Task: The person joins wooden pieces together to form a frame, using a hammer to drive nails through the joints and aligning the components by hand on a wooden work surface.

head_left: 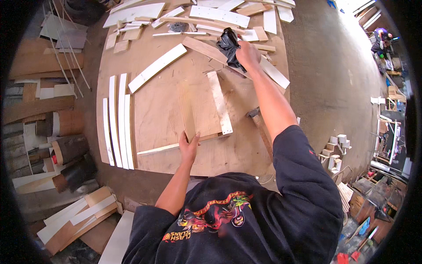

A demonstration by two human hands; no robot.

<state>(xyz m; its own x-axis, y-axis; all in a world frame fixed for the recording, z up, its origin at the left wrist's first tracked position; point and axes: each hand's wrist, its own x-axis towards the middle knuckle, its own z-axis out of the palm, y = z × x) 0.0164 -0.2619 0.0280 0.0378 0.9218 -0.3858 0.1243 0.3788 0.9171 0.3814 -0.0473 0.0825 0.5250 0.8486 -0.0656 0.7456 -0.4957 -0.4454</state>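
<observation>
My left hand [189,147] is closed around the near end of a wooden strip [187,110], which is smeared by motion. Under that hand runs a narrow batten [160,148] that meets a white-faced board [220,103] at a corner. At the far side of the worktable, my right hand [248,55] grips a crumpled black plastic bag [228,46]; its fingertips are hidden, and so is whatever the bag holds. A hammer [263,132] lies right of the joined pieces, beneath my right arm.
Several white strips [118,121] lie side by side along the left of the plywood worktable [154,101]. A white board [158,68] lies slanted beyond them. Offcuts [220,15] crowd the far edge. Stacked scrap wood [79,215] sits lower left; a person [381,39] is far right.
</observation>
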